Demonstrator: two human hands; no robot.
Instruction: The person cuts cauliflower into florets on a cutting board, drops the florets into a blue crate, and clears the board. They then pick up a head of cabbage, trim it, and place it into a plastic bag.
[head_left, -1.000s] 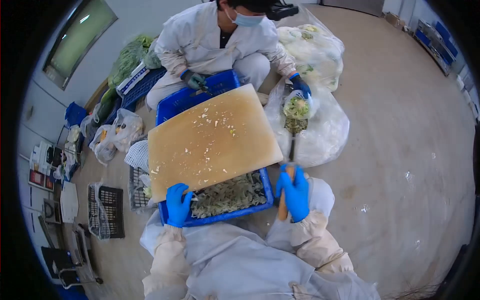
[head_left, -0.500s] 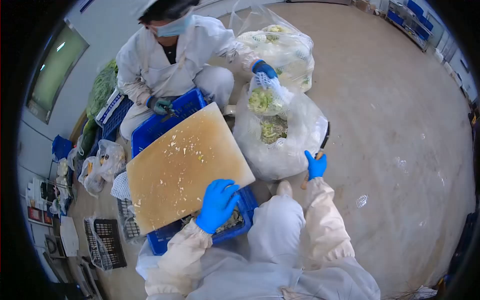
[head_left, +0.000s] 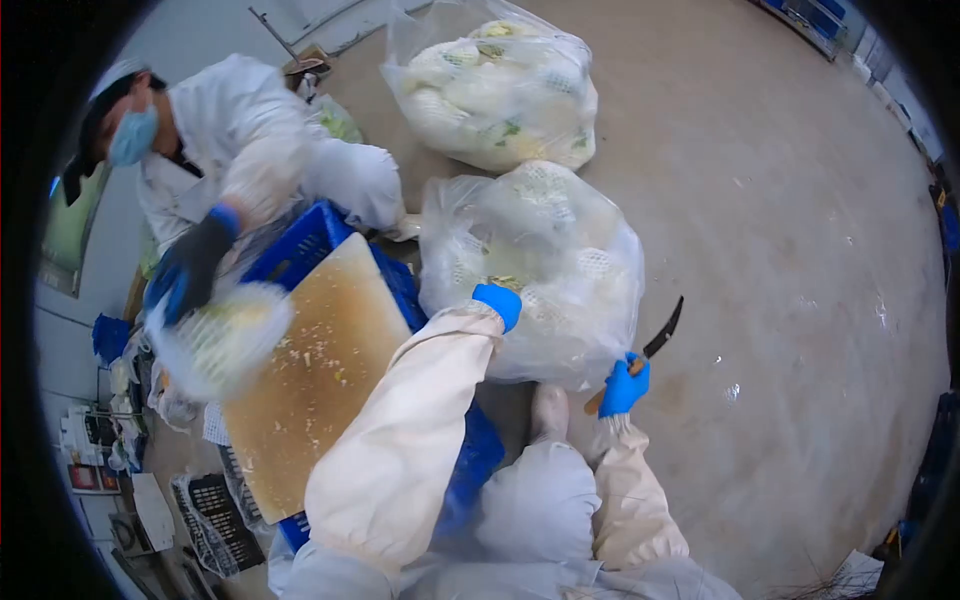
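My right hand, in a blue glove, grips a knife by its wooden handle, blade pointing up and right above the floor. My left hand, also blue-gloved, reaches into the open top of a large clear plastic bag filled with netted vegetables; its fingers are hidden inside. A wooden cutting board with vegetable scraps lies across a blue crate to my left.
A person in white coat and mask sits across the crate, a gloved hand moving a netted vegetable. A second full clear bag lies behind. Black crates and small bags sit at lower left. Bare concrete floor spreads right.
My left hand left the crate edge and reached into the clear bag. My right hand raised the knife beside the bag. The other person carried a netted vegetable from the bag over to the board.
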